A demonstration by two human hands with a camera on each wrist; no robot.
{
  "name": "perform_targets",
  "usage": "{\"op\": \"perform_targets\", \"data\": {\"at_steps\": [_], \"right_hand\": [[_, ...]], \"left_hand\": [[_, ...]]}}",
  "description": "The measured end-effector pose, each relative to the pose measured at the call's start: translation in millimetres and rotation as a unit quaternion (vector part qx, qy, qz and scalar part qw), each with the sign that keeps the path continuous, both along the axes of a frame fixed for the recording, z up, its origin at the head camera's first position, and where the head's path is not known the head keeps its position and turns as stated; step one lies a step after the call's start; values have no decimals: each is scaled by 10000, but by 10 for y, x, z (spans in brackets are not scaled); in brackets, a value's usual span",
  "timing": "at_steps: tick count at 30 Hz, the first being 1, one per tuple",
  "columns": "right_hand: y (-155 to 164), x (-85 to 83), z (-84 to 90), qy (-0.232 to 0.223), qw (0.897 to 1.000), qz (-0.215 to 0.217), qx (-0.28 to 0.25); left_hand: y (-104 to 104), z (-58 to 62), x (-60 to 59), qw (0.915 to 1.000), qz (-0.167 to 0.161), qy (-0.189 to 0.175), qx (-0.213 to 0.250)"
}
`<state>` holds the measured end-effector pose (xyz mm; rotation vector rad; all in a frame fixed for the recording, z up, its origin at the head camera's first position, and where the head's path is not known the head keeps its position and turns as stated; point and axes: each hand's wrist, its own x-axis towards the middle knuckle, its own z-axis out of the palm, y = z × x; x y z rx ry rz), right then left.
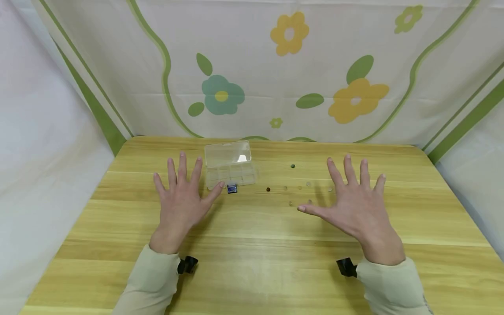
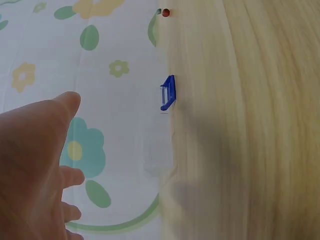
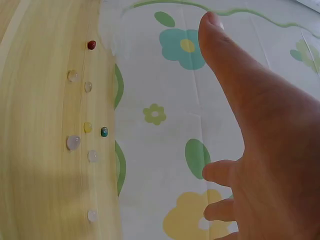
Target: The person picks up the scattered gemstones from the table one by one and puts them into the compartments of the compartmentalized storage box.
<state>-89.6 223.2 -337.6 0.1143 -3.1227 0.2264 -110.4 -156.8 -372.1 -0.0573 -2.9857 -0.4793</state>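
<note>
Both hands hover over the wooden table with fingers spread and nothing held. My left hand (image 1: 181,203) is nearest to a clear plastic compartment box (image 1: 228,155), whose lid stands raised at the back. By the box's front edge sits a small blue piece with a clear part (image 1: 232,188); in the left wrist view the blue piece (image 2: 171,92) looks like a frame or clasp. My right hand (image 1: 360,210) is close to several small beads or stones. Among them are a dark red bead (image 3: 91,45), a green bead (image 3: 104,132), a yellow bead (image 3: 88,127) and pale translucent ones (image 3: 73,142).
The wooden table (image 1: 252,271) reaches back to a white flowered cloth (image 1: 256,65). Plain white cloth (image 1: 51,175) hangs at the left side, with more at the right. Black mounts (image 1: 189,264) are worn at both wrists.
</note>
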Motion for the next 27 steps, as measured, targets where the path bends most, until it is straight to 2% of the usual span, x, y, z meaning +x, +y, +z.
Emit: {"op": "perform_targets", "data": {"at_steps": [6, 9, 13, 18, 21, 27], "right_hand": [[53, -37, -13, -281, 9990, 27, -337], [106, -78, -59, -166, 9978, -30, -637], [193, -156, -198, 156, 9908, -281, -1315], [286, -223, -432, 52, 9718, -606, -2280], [326, -247, -540, 38, 9644, -631, -2567], [371, -293, -641, 125, 9617, -541, -2686]], "left_hand": [[-8, -35, -45, 9993, -95, 363, 83], [-20, -79, -83, 9983, -156, 410, 376], [-42, -158, -138, 9924, -111, -28, 1223], [-61, -254, -186, 9719, 53, -629, 2268], [-62, -297, -194, 9644, 103, -792, 2520], [-39, -349, -216, 9609, 119, -793, 2649]]}}
